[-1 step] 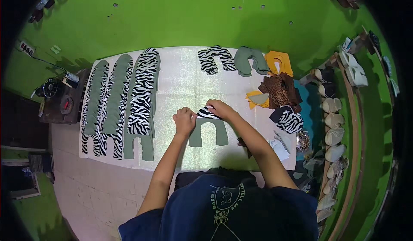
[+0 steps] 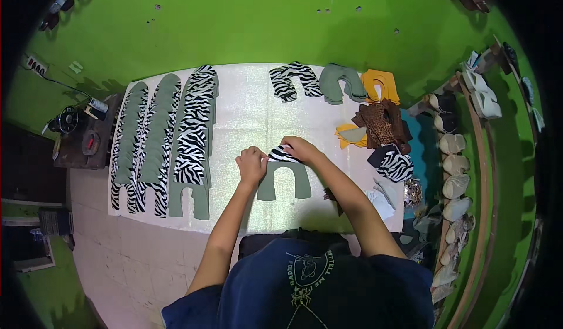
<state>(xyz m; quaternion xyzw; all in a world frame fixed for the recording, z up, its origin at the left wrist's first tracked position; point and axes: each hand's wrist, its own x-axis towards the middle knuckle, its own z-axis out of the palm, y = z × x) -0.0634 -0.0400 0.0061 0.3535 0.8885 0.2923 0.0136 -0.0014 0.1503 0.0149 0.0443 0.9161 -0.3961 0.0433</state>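
A small zebra-print piece (image 2: 282, 154) lies across the curved top of a grey-green U-shaped piece (image 2: 301, 183) on the table in front of me. My left hand (image 2: 252, 164) has its fingers curled and pinches the left edge of the print. From the far right side, my right hand (image 2: 301, 150) grips the print's upper right part, thumb and fingers drawn together over it. Both legs of the green U point toward me. Whether the fingers also hold the green piece beneath cannot be made out.
Overlapping rows of zebra and green pieces (image 2: 193, 129) line the table's left. At the back are U-shaped zebra pieces (image 2: 281, 85), green pieces (image 2: 334, 88) and yellow pieces (image 2: 387, 82). Leopard-print pieces (image 2: 381, 123) and zebra scraps (image 2: 396, 164) lie at right, near shelved shoe lasts (image 2: 455, 188).
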